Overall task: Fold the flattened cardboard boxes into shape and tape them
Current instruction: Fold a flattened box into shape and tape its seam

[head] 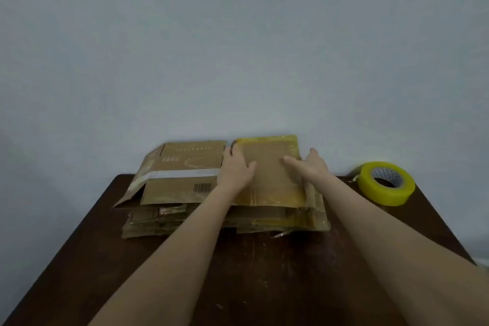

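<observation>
A stack of flattened cardboard boxes point(169, 222) lies at the far side of the dark wooden table point(238, 278). On its right half sits a flattened box edged with yellow tape point(267, 177). My left hand point(236, 167) grips that box's left edge, thumb lying on top. My right hand point(309, 165) grips its right edge, thumb also on the top face. Beside it on the left lies another flat box point(182, 167) with a white label strip and a barcode. A roll of yellow-tinted tape point(386, 182) lies on the table's far right corner.
A plain pale wall point(238, 47) rises directly behind the table and the stack. The table's near half shows scuffed wood between my forearms. Its right edge runs just past the tape roll.
</observation>
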A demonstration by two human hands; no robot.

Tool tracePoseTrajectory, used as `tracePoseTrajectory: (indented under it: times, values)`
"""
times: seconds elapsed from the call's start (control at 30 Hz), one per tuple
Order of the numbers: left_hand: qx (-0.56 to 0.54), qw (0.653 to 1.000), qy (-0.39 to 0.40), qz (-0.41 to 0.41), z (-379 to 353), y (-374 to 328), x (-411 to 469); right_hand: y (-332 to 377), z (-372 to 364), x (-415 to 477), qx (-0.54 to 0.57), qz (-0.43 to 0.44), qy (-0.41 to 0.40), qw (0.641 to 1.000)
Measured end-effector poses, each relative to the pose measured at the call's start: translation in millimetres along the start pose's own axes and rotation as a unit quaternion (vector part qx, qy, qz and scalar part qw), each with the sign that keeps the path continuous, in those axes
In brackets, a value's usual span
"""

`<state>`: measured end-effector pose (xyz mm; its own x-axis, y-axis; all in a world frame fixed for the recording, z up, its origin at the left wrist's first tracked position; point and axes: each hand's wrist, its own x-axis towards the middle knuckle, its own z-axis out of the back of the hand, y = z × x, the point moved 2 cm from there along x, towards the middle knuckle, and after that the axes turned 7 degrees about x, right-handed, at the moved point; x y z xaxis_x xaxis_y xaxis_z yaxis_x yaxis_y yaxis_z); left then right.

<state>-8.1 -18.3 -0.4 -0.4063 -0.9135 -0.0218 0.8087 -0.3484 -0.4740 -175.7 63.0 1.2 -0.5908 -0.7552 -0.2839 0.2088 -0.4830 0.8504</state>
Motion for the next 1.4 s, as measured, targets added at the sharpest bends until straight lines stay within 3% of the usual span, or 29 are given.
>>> tracePoseTrajectory:
  times: [0.17,0.4,0.6,1.0,1.2,1.4]
  values:
    - [-0.050,0.998,-0.005,0.027,-9,6,12,-19,-3,6,0.127,-0.042,0.027,0.991]
    - [-0.125,0.989,-0.005,0.074,-35,16,13,-49,-23,9,0.168,-0.059,0.074,0.981]
    - [-0.147,0.988,-0.020,0.036,-44,13,-4,-62,-17,-4,0.231,-0.026,0.044,0.972]
    - [-0.122,0.981,-0.142,-0.039,-17,18,-109,-83,30,-102,0.330,0.058,0.007,0.942]
    - [-0.194,0.977,-0.090,0.020,-12,55,-153,-103,45,-152,0.329,0.030,0.065,0.942]
    - [-0.372,0.928,-0.007,0.014,-8,85,-196,-120,40,-184,0.350,0.040,0.154,0.923]
